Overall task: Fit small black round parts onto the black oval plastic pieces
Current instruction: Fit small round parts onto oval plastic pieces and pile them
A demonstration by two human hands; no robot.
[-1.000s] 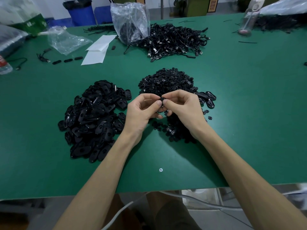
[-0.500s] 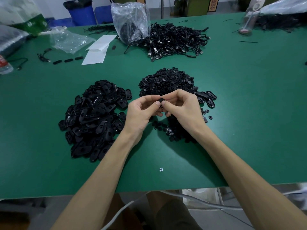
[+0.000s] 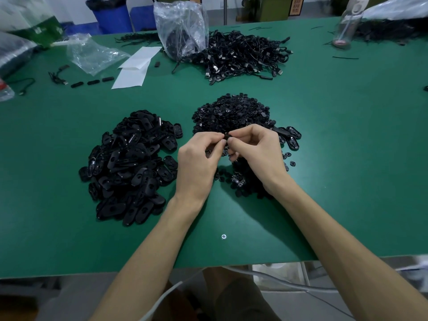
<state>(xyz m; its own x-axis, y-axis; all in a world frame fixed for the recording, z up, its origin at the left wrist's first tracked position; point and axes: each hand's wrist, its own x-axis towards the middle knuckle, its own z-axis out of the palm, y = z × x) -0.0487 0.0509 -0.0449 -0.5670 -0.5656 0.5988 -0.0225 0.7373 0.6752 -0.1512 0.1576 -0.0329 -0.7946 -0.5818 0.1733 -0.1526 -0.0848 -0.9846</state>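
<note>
— Pinching so small a piece [image 3: 226, 136] between the fingertips of our left hand [image 3: 196, 165] and right hand [image 3: 257, 154], centre of the frame, we could drop it; it looks like smooth hard plastic, and black on black hides whether round part and oval line up; we cannot tell which of the two shows.
— Agreed; dropped, it would land among the round parts [image 3: 231, 112] heaped above and below our hands and be lost; those are tiny discs, some glinting.
— The ovals [image 3: 132, 163] at centre left are flat, glossy, many showing a hole; that heap slopes, so a knock from our left forearm might scatter it over the matte green table [image 3: 347, 140].
— Pressing askew could jam the fit too; both hands have fingers curled in, none spread.
</note>
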